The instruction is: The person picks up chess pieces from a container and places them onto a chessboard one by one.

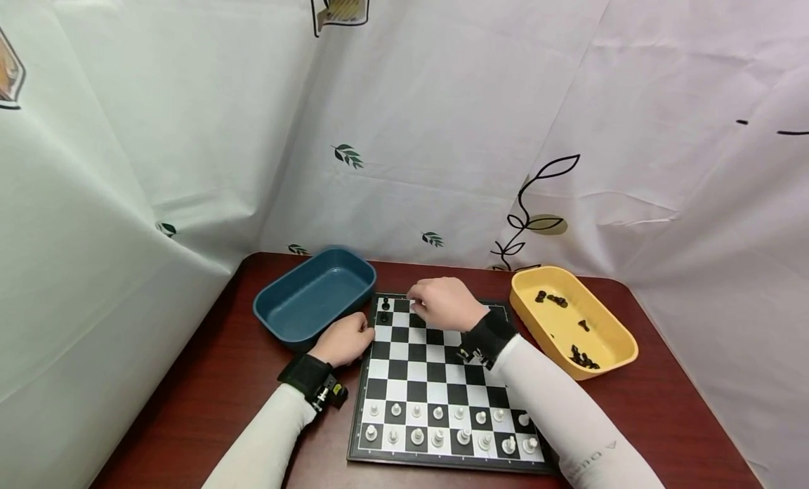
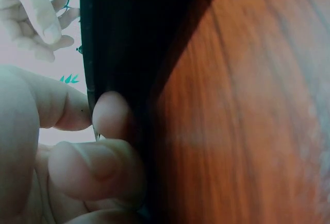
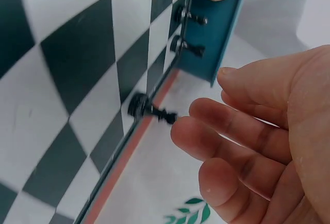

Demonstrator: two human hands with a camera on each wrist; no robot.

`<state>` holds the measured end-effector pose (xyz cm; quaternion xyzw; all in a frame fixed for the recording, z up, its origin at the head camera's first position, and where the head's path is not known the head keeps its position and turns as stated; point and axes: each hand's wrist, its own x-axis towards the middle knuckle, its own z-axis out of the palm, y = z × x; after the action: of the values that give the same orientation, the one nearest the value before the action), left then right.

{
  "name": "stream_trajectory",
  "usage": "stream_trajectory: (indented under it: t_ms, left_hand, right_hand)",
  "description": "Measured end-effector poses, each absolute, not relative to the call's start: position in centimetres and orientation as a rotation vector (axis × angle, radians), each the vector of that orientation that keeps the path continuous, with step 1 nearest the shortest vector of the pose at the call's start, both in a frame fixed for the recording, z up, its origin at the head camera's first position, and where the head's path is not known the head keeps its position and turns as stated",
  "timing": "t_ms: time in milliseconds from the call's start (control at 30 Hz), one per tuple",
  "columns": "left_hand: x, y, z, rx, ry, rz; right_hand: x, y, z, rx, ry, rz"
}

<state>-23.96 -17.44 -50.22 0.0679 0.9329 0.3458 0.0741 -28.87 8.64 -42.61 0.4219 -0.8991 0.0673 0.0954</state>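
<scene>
A black-and-white chessboard [image 1: 407,370] lies on the table. My left hand [image 1: 344,340] grips its left edge; in the left wrist view the thumb [image 2: 87,167] and curled fingers sit at the dark rim. My right hand [image 1: 445,303] hovers over the far rows. In the right wrist view its fingers [image 3: 221,147] are loosely bent, with a gap to the thumb and nothing between. One fingertip is close to the top of a standing black chess piece [image 3: 147,109]; whether they touch I cannot tell. Two more black pieces [image 1: 385,304] stand at the far left corner.
White chess pieces [image 1: 417,436] fill the two near rows. To the right a yellow tray [image 1: 609,313] holds several loose black pieces [image 1: 583,357]. An blue-green tray [image 1: 310,292] stands left of the board. A white patterned cloth [image 1: 404,124] hangs behind the brown table [image 1: 208,405].
</scene>
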Motion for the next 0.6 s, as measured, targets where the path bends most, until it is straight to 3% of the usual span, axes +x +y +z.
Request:
stream_trajectory:
  t_ms: [600]
  left_hand:
    - [-24.0, -17.4, -50.4, 0.204, 2.797, 1.046]
  right_hand:
    - [-28.4, 16.7, -41.0, 0.917, -2.686, 0.325]
